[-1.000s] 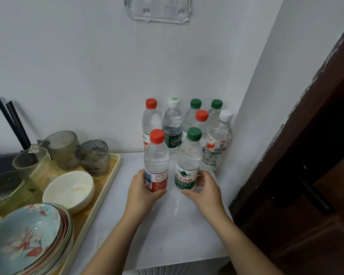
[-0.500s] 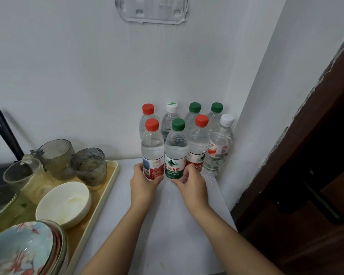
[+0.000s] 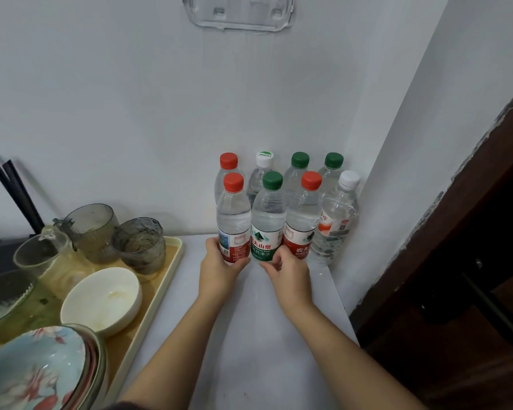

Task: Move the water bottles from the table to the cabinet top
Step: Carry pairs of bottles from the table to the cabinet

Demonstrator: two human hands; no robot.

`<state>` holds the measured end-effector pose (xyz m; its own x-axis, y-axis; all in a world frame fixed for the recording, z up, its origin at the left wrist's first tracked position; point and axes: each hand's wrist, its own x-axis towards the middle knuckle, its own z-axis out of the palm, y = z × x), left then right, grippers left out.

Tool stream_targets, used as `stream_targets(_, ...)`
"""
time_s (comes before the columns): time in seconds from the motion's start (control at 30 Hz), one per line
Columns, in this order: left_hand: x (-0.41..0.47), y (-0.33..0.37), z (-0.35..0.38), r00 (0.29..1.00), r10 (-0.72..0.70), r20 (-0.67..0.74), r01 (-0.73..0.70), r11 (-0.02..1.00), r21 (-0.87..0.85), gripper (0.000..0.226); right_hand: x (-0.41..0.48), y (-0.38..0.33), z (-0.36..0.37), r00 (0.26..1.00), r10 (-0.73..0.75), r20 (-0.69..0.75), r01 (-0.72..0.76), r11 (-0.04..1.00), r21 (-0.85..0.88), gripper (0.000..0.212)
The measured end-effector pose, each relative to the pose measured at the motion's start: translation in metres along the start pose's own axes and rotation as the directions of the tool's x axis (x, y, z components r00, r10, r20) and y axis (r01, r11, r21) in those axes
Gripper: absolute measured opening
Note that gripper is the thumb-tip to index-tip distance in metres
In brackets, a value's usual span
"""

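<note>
My left hand (image 3: 219, 269) is wrapped around the base of the red-capped bottle (image 3: 233, 220), thumb and fingers closed on its label; my right hand (image 3: 288, 269) has its fingertips pinched low on the green-capped bottle (image 3: 267, 223), a lighter hold than the left. Both bottles stand upright on the white cabinet top (image 3: 267, 321), touching each other and pressed into the front row of the cluster in the corner. Just right of them stands a second red-capped bottle (image 3: 302, 220), then a white-capped bottle (image 3: 336, 220) against the side wall; four more stand in the back row (image 3: 299, 170) along the rear wall. Risk one: the pack is tight, so any further push may tip the back row against the wall or topple the white-capped one. Risk two: letting go unevenly could leave the green-capped bottle rocking, since my right grip sits low and its mass is high. Risk three: pulling my left arm back wide could clip the tray (image 3: 172, 261) of glass cups (image 3: 139, 244) and the white bowl (image 3: 101, 300) near my forearm. Release straight back, I judge.
</note>
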<state>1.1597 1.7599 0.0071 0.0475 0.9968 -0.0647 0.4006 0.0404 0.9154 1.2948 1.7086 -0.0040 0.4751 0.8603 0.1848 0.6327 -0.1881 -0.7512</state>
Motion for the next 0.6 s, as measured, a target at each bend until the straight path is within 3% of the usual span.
stream_targets(0.1, -0.012, -0.004, -0.008, 0.999, 0.043, -0.019, -0.036, 0.965, 0.260, 0.089, -0.010, 0.006, -0.012, 0.993, -0.076, 0.086, 0.082, 0.994, -0.068, 0.028)
stream_targets(0.2, -0.044, -0.009, -0.014, 0.996, 0.078, -0.039, -0.036, 0.771, 0.635, 0.099, -0.025, 0.012, -0.031, 0.973, -0.141, 0.185, 0.190, 0.939, -0.285, 0.045)
stream_targets(0.27, -0.069, -0.014, -0.015, 0.998, 0.042, -0.047, 0.008, 0.665, 0.746, 0.096, -0.035, 0.014, -0.041, 0.952, -0.132, 0.277, 0.244, 0.872, -0.423, 0.059)
stream_targets(0.47, -0.137, -0.024, -0.008, 0.995, -0.018, -0.095, 0.088, 0.554, 0.828, 0.087, -0.061, 0.011, -0.056, 0.851, -0.118, 0.512, 0.374, 0.821, -0.432, 0.071)
stream_targets(0.6, -0.184, -0.033, -0.011, 0.982, 0.043, -0.183, 0.115, 0.635, 0.764, 0.094, -0.082, 0.001, -0.057, 0.769, -0.231, 0.596, 0.497, 0.803, -0.330, 0.071)
